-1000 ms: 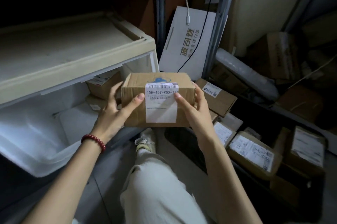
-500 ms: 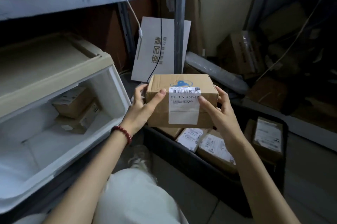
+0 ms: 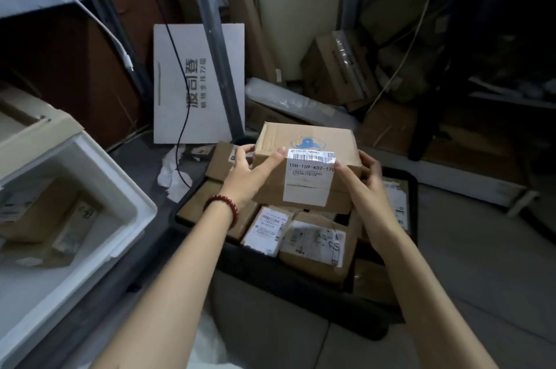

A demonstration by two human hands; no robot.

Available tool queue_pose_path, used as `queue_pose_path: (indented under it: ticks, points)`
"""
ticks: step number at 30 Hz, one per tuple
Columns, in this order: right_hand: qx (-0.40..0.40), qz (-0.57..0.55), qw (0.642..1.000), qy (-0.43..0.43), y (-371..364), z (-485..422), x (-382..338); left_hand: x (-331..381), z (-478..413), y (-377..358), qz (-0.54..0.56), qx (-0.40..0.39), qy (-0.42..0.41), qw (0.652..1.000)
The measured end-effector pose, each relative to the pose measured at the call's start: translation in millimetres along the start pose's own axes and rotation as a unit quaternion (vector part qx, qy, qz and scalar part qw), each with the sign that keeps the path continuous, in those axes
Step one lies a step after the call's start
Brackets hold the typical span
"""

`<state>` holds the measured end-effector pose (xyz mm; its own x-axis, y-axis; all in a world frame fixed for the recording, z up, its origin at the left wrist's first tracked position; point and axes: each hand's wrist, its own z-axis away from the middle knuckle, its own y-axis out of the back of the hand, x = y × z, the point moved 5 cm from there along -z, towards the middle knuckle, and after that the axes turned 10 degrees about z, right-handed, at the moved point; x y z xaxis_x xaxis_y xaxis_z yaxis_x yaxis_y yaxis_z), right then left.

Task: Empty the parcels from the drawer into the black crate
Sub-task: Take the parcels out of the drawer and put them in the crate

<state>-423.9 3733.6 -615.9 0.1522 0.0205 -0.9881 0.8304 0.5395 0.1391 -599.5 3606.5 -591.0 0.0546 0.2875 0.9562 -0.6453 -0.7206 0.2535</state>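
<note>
A brown box (image 3: 304,155) is held up between the left hand (image 3: 243,177) and the right hand (image 3: 362,185). Its left end is gripped by the left hand: the thumb is laid across the top near the white label (image 3: 308,182), and the other fingers are curled round the far side. Its right end is gripped by the right hand, with the thumb tip set on the label's edge. Both hands are closed round the box, and nothing else is held.

The box is held in the air right over the black crate (image 3: 270,274). Its long side runs from left to right, from one hand to the other. It is tipped a little so the label can be read. The crate lies straight below the box and is packed with other parcels (image 3: 313,245). No bare crate floor can be seen under the box, so it will likely have to be set flat on top of them. Both hands are just as near to the crate, so the box can be lowered by both together.

The white drawer (image 3: 120,197) is seen to the left, pulled open. Some brown parcels (image 3: 39,212) are left in it, so the job is judged not done yet.
</note>
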Motion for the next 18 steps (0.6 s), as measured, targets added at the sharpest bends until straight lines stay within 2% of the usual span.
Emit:
queue_pose_path:
  ticks: [3, 8, 18]
  points:
    - [0.015, 0.031, 0.999, -0.006, 8, -12, 11, -9, -18, -17, -0.012, 0.018, -0.020, 1.000]
    - [0.055, 0.076, 0.995, -0.033, 10, -29, 35, -29, -51, -34, -0.066, -0.005, -0.005, 0.998]
    - [0.031, 0.182, 0.983, -0.024, 4, -72, 57, -58, -93, -58, -0.098, -0.003, -0.009, 0.995]
